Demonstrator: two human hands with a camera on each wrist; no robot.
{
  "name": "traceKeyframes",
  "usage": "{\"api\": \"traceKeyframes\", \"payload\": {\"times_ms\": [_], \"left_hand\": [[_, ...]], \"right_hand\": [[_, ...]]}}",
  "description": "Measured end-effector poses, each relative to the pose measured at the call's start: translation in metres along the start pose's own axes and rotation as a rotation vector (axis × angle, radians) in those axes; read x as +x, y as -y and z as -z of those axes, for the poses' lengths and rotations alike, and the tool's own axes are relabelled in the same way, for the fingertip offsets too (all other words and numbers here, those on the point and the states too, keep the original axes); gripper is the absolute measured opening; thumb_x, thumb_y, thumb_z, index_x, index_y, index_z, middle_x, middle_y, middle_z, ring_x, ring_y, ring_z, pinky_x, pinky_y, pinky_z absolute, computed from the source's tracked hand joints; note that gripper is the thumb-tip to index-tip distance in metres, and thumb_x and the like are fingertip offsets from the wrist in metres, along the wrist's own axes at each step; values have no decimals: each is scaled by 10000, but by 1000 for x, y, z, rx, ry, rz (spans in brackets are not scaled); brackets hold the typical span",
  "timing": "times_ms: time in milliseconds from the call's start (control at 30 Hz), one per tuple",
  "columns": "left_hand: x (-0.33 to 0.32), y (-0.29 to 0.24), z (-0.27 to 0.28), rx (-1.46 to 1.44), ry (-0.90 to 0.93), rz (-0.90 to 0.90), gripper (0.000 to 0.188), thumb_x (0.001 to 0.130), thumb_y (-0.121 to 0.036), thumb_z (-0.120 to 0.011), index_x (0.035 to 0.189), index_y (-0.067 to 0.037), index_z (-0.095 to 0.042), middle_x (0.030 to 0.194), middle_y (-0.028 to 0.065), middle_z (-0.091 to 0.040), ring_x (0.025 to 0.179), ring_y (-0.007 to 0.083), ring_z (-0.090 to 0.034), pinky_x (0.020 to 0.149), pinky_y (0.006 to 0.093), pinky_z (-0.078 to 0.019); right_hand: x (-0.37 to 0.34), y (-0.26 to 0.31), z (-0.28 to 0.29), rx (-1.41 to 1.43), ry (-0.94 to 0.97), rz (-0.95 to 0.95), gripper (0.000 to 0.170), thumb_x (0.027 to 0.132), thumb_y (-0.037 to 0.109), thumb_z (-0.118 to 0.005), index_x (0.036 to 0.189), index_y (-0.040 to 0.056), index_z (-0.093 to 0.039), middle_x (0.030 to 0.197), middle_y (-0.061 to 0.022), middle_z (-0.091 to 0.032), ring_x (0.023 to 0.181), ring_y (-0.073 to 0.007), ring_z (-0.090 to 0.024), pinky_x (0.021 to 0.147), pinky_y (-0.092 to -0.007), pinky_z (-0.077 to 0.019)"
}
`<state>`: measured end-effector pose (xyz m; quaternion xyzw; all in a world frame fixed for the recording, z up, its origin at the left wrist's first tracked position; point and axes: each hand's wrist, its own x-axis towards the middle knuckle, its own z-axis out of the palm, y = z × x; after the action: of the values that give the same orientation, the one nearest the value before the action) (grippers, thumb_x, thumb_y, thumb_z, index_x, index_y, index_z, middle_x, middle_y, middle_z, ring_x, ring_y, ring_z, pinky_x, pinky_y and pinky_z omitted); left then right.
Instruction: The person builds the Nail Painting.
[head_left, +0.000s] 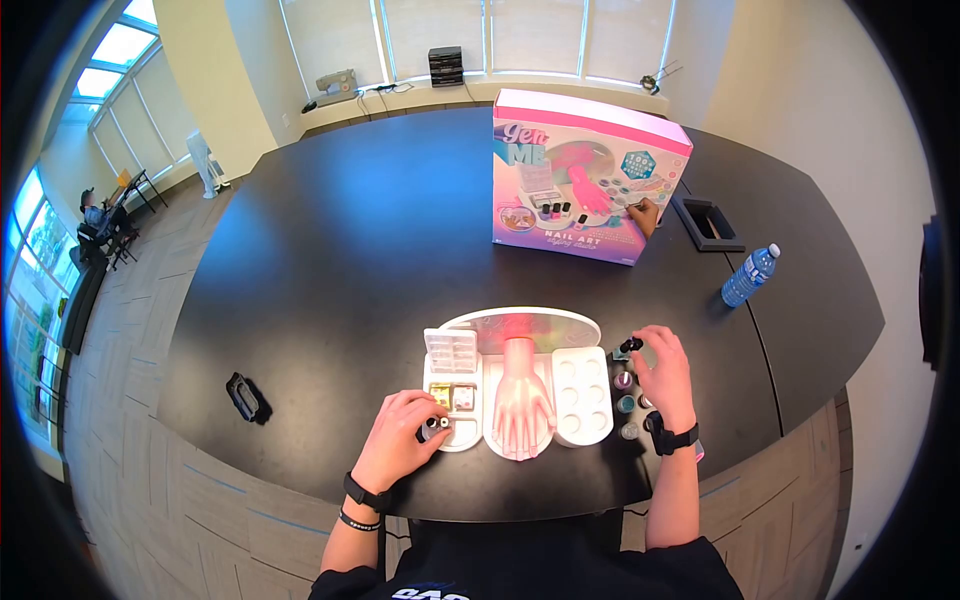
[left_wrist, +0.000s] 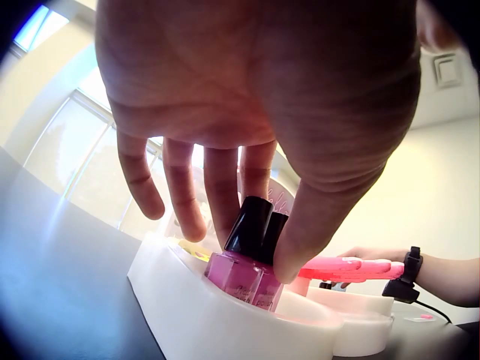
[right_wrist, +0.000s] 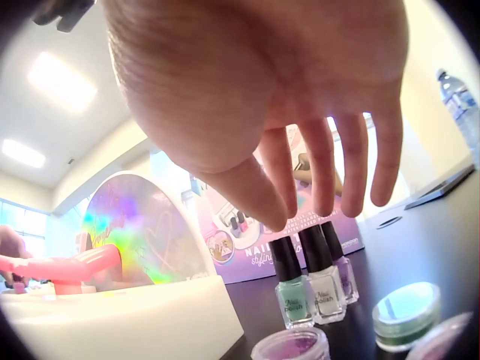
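My left hand (head_left: 400, 432) pinches two pink-purple nail polish bottles (left_wrist: 244, 279) by their black caps between thumb and fingers. They lean inside the left front compartment of the white nail-art station (head_left: 584, 438). Over three nail polish bottles, mint (right_wrist: 295, 302), white (right_wrist: 327, 298) and lilac (right_wrist: 346, 279), hovers my right hand (head_left: 664, 372), its long fingers fairly straight. Its thumb tip is right at the mint bottle's black cap; all three bottles stand on the table. Between my hands lies the station's pink model hand (head_left: 520, 400), palm down.
Small glitter jars (head_left: 626, 404) stand right of the station. Its clear-lidded case (head_left: 451, 352) is raised on the left. Behind stands the nail-art box (head_left: 590, 195). A water bottle (head_left: 750, 277) is farther right, a small black object (head_left: 245, 397) far left on the black table (head_left: 330, 250).
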<state>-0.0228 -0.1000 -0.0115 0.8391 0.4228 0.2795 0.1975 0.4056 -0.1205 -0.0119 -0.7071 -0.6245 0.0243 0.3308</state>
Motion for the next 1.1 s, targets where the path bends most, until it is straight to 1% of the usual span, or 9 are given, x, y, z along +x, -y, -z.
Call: {"api": "traceKeyframes", "payload": {"times_ms": [100, 233, 300, 400, 500, 833, 933, 1033, 1100], "left_hand": [[0, 0, 0, 1, 0, -1, 247, 831, -114, -904, 1037, -64, -778, 1144, 92, -775, 1202, 298, -684, 1071, 438, -513], [0, -1, 2, 15, 11, -12, 277, 831, -119, -904, 1066, -57, -770, 1157, 97, -772, 1209, 302, -680, 1071, 438, -512], [-1, -2, 3, 20, 3, -10, 329, 824, -131, -911, 1105, -54, -760, 1184, 106, -764, 1220, 312, -672, 1071, 440, -511], [-2, -3, 4, 24, -9, -10, 370, 812, -146, -919, 1130, -55, -753, 1214, 113, -754, 1228, 325, -664, 1070, 442, -510], [-2, -4, 7, 28, -17, -15, 379, 806, -152, -921, 1132, -58, -753, 1223, 116, -749, 1226, 336, -662, 1072, 451, -508], [-4, -6, 11, 21, -59, -28, 386, 817, -155, -911, 1151, -55, -744, 1229, 116, -727, 1222, 351, -651, 1073, 472, -511], [-4, -7, 12, 11, -74, -22, 395, 819, -158, -907, 1162, -53, -742, 1248, 121, -720, 1234, 361, -644, 1086, 479, -510], [-2, -9, 14, 1, -89, -14, 413, 822, -158, -900, 1184, -48, -734, 1272, 130, -709, 1249, 371, -635, 1104, 486, -507], [-1, -11, 15, 7, -123, -18, 394, 858, -171, -871, 1199, -34, -728, 1291, 125, -702, 1282, 371, -624, 1119, 492, -495]], "right_hand": [[1, -4, -3, -13, -36, -4, 279, 955, 50, -744, 1233, 63, -764, 1312, -115, -717, 1203, -365, -667, 1028, -467, -561], [1, -8, -5, -46, -32, -14, 260, 983, 63, -715, 1234, 66, -779, 1306, -126, -720, 1198, -367, -669, 1023, -470, -562], [1, -8, -6, -65, 8, -53, 247, 1016, 112, -689, 1236, 73, -795, 1300, -133, -728, 1199, -369, -669, 1019, -470, -564], [1, -9, -9, -75, 13, -80, 255, 1041, 157, -667, 1244, 80, -801, 1292, -136, -735, 1199, -368, -670, 1015, -473, -566], [1, -11, -11, -75, 10, -77, 264, 1050, 173, -655, 1250, 80, -800, 1297, -140, -737, 1203, -372, -670, 1018, -482, -563], [1, -16, -13, -137, -16, -121, 308, 1024, 156, -668, 1292, 61, -788, 1325, -157, -732, 1243, -382, -656, 1049, -491, -551], [1, -20, -14, -153, -80, -104, 332, 998, 132, -680, 1305, 58, -780, 1346, -165, -720, 1268, -386, -642, 1063, -487, -542], [2, -16, -9, -173, -136, -89, 367, 984, 93, -685, 1343, 76, -759, 1371, -144, -702, 1286, -361, -635, 1087, -463, -542], [2, -14, -4, -182, -194, -41, 405, 964, 47, -685, 1363, 71, -748, 1376, -154, -696, 1289, -366, -632, 1095, -462, -535]]}}
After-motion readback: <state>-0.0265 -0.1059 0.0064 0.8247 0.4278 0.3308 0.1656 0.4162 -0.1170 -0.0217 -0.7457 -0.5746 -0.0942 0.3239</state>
